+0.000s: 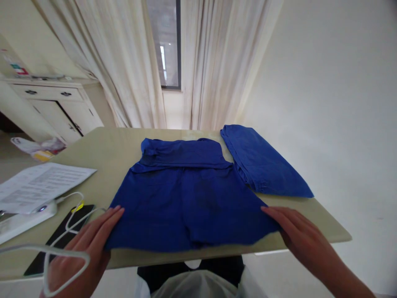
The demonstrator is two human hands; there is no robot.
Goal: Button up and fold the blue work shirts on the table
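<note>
A dark blue garment (161,198) lies spread in front of me, with its far part folded over into a band and a seam running down the middle. At its near left corner, my left hand (82,248) grips the edge, fingers long on top and the thumb mostly hidden. My right hand (305,236) has the near right corner between its fingers and thumb. The near hem runs between both hands, just short of the table edge. A second blue garment (263,161), folded flat, lies to the right, close against the first one.
The table (108,149) has rounded corners. On its left lie printed sheets (46,182), a white power strip (27,223) and a black phone-like slab (65,236). A white cable (66,250) loops over my left hand. Beyond stand curtains (124,62) and a white cabinet (58,107).
</note>
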